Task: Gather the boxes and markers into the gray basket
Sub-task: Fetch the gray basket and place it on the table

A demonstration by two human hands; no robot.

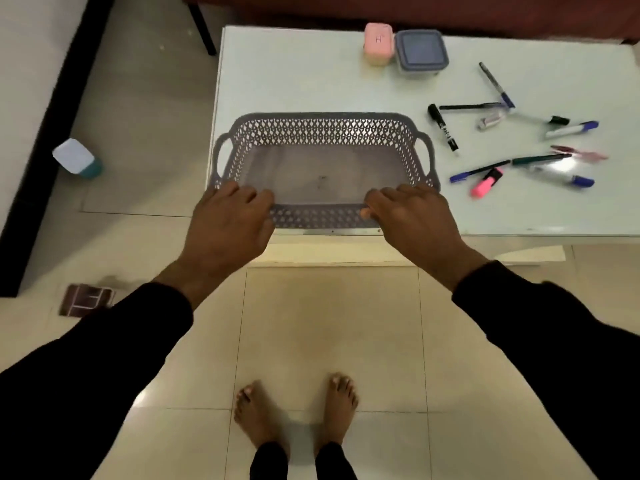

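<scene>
The gray perforated basket (322, 128) stands empty at the near left of the white table (294, 81). My left hand (228, 223) grips its near rim at the left corner, and my right hand (412, 220) grips the same rim at the right. A pink box (378, 44) and a gray-blue lidded box (420, 53) sit side by side at the table's far edge. Several markers and pens lie scattered to the right of the basket, among them a black marker (443, 129), a pink highlighter (486, 182) and a blue-capped marker (571, 129).
The table's near edge (519, 233) runs just under my hands. On the tiled floor to the left lies a small white-and-teal container (77, 158) and a dark patterned item (86, 300). My bare feet (294, 410) stand on the tiles below.
</scene>
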